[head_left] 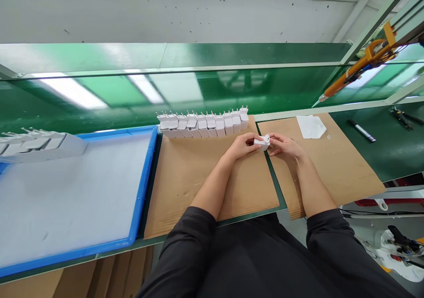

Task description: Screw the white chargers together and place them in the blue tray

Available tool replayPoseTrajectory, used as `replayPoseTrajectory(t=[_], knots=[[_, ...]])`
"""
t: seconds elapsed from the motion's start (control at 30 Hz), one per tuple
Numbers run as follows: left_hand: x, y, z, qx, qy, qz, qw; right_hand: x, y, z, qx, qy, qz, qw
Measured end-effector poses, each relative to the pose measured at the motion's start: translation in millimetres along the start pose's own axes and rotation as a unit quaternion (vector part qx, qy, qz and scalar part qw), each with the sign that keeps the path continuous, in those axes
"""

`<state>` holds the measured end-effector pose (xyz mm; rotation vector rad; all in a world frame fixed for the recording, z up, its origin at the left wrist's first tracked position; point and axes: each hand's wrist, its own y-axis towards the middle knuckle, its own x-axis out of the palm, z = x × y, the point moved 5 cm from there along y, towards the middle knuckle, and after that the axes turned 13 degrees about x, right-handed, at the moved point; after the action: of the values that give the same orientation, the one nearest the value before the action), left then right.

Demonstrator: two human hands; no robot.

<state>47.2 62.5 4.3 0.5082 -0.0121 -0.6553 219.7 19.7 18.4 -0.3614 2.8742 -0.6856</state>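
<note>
Green desk (394, 156) runs in front of you, with a glossy green belt (232, 88) behind it along the wall. Two cardboard sheets lie side by side on the desk, the left sheet (198, 179) and the right sheet (344, 165), with a narrow green gap between them.

Your left hand (243, 145) and your right hand (285, 145) meet right over that gap, and both pinch one white charger (263, 142) between their fingertips, just above the cardboard. Its prongs seem to point up and away from you, though it is too small to be sure.

At the far edge of the left sheet stands a row of chargers (203, 123), close behind your left hand. A blue tray (145, 179) sits just left of that sheet, with more chargers (36, 145) at its far left corner and much bare floor. On your right, a white paper (310, 126) lies near the right sheet's far edge, and a marker (361, 130) rests beyond it on the green. Both sheets are bare on your near side.
</note>
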Motion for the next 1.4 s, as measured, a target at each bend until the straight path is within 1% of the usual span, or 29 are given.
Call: replayPoseTrajectory(t=[0.2,0.27,0.37,0.43,0.47,0.5,0.57,0.6,0.67,0.77,0.83,0.9,1.03,1.23,1.3,1.4], knots=[[1.1,-2.2,5.0,-0.002,0.057,-0.021,0.998,1.5,-3.6,-1.9,0.009,-0.017,-0.001,1.000],[1.7,-2.7,5.9,-0.002,0.082,-0.017,0.996,2.3,-1.3,-1.2,0.005,-0.017,0.008,1.000],[2.5,-1.2,6.5,-0.022,0.067,0.012,0.997,0.9,3.6,-1.3,-0.010,0.006,0.048,0.999],[1.2,2.1,10.6,-0.043,0.003,0.056,0.998,-0.1,4.1,-4.0,-0.027,0.039,0.060,0.997],[-0.7,4.3,15.1,-0.054,-0.042,0.086,0.994,0.4,2.9,-6.4,-0.037,0.059,0.051,0.996],[-3.7,6.6,21.4,-0.065,-0.092,0.122,0.986,1.4,0.6,-9.5,-0.050,0.077,0.034,0.995],[-11.8,10.7,39.0,-0.088,-0.187,0.196,0.959,3.9,-5.9,-16.5,-0.079,0.100,-0.004,0.992],[-16.3,12.3,49.9,-0.099,-0.228,0.226,0.942,4.8,-9.1,-19.2,-0.088,0.102,-0.013,0.991],[-25.9,14.1,73.9,-0.110,-0.289,0.272,0.911,5.5,-13.3,-21.9,-0.091,0.091,-0.007,0.992],[-39.3,12.5,105.8,-0.108,-0.340,0.315,0.880,7.1,-12.9,-20.6,-0.071,0.068,0.012,0.995],[-45.8,9.6,119.6,-0.101,-0.360,0.334,0.865,10.1,-10.7,-19.6,-0.064,0.054,0.002,0.996],[-49.5,7.5,128.0,-0.089,-0.375,0.340,0.858,13.4,-8.6,-18.9,-0.060,0.041,-0.013,0.997],[-51.2,6.9,134.6,-0.064,-0.383,0.333,0.859,16.9,-5.8,-17.4,-0.045,0.018,-0.019,0.999],[-54.3,7.0,133.6,-0.050,-0.360,0.328,0.872,19.3,-5.2,-17.7,-0.030,0.012,-0.014,0.999],[-57.2,6.7,134.1,-0.037,-0.327,0.324,0.887,20.1,-5.2,-17.7,-0.030,0.012,-0.017,0.999],[-60.0,7.2,136.7,0.007,-0.221,0.302,0.927,19.3,-3.3,-16.2,-0.033,0.007,-0.017,0.999]])
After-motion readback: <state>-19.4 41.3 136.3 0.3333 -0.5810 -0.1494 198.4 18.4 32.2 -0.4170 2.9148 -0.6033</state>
